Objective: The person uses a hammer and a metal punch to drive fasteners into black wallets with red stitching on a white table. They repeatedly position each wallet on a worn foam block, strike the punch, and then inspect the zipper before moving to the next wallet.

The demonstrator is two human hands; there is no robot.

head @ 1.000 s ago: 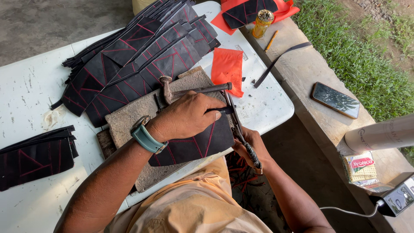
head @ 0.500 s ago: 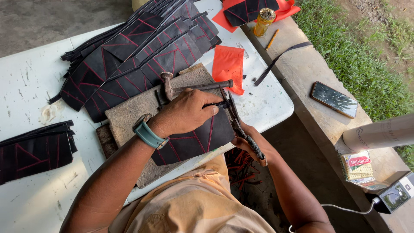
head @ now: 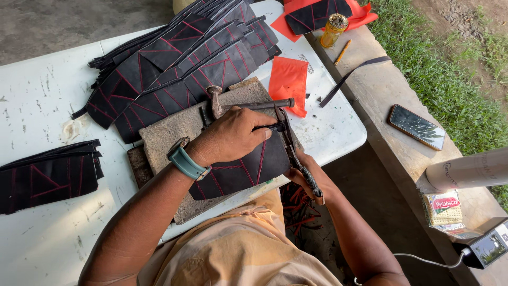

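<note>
My left hand [head: 230,139] presses down on a black leather piece with red stitching [head: 241,169] that lies on a grey stone slab [head: 174,130]. A teal watch sits on that wrist. My right hand [head: 304,177] grips the handles of a punch plier [head: 290,143], whose jaws reach the leather's right edge beside my left fingers. A hammer [head: 248,105] lies on the slab just beyond my left hand.
A large fan of black stitched pieces [head: 180,63] covers the white table [head: 47,90]; another stack [head: 47,177] lies at left. Orange sheet [head: 288,82], glue bottle [head: 334,29], pencil, black strap, phone [head: 416,127] and cracker pack [head: 444,209] sit on the concrete ledge at right.
My right hand has shifted the plier slightly along the leather's edge. My left hand stays pressed on the piece.
</note>
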